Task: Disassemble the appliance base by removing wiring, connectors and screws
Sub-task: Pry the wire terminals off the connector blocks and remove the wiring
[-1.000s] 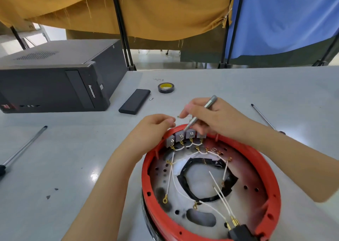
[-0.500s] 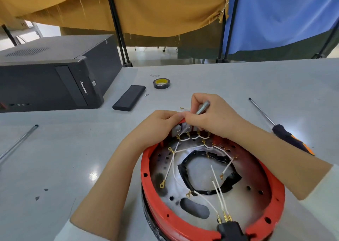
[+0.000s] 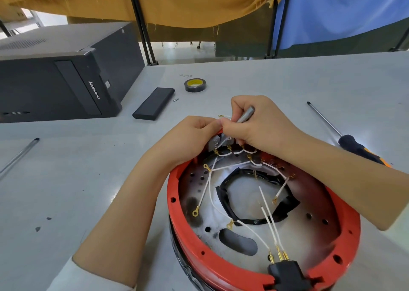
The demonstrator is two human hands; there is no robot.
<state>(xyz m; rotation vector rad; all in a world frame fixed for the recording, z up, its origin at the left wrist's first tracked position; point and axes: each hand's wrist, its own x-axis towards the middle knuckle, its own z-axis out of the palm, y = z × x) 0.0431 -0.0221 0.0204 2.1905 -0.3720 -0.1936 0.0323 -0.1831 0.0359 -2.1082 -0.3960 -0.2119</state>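
Observation:
The round appliance base with its red rim (image 3: 223, 262) lies upside down on the table before me. White wires (image 3: 269, 217) with gold ring terminals cross its metal floor to a black plug connector (image 3: 284, 273) at the near edge. A row of grey terminal blocks (image 3: 215, 143) sits at the far rim. My right hand (image 3: 259, 127) grips a thin grey metal screwdriver (image 3: 245, 114), its tip down at the blocks. My left hand (image 3: 190, 135) has its fingers curled at the rim beside the blocks, fingertips meeting the right hand at a white wire end.
A black computer case (image 3: 66, 73) stands at the far left. A black flat box (image 3: 153, 106), a small screw (image 3: 176, 100) and a roll of black tape (image 3: 195, 85) lie beyond the base. One long screwdriver (image 3: 345, 140) lies at the right, another shaft (image 3: 20, 155) at the left.
The view has shifted so the base sits lower and closer. My hands have drawn together at the terminal blocks, and the screwdriver now stands steeper over them.

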